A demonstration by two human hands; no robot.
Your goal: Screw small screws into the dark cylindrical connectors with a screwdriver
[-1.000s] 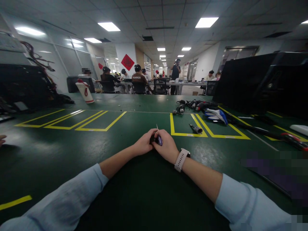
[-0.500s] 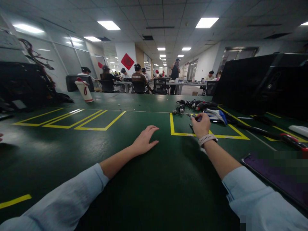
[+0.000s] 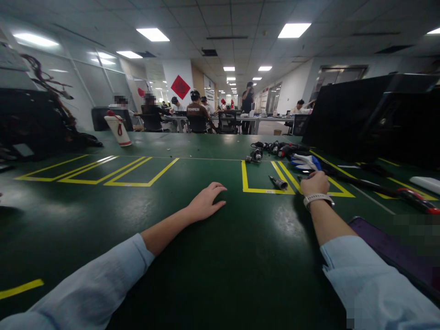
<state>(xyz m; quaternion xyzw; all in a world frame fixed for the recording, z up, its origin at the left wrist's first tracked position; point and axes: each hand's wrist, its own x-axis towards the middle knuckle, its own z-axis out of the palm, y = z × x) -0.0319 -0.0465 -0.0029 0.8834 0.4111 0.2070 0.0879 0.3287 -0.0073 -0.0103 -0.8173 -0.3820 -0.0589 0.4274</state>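
My left hand [image 3: 207, 201] lies flat on the green table [image 3: 192, 256], fingers stretched out and holding nothing that I can see. My right hand [image 3: 314, 183], with a white watch [image 3: 318, 200] on the wrist, rests further right on the yellow tape outline [image 3: 263, 190]. Its fingers are curled shut, and what they hold is hidden behind the back of the hand. A small metal cylinder tool [image 3: 279, 183] lies inside the outline just left of that hand. A blue and white item [image 3: 308, 162] lies just beyond it.
A heap of black tools and cables [image 3: 273, 149] sits behind the outline. Black monitors [image 3: 360, 119] stand at the right, with a red-handled tool [image 3: 417, 200] and a purple flat device [image 3: 392, 250] nearby. A white cup [image 3: 118, 130] stands far left. People work at tables behind.
My right hand left my left hand, reached out to the taped outline, then drew back and right with fingers curled. The purple-handled screwdriver it held is out of sight. My left hand flattened.
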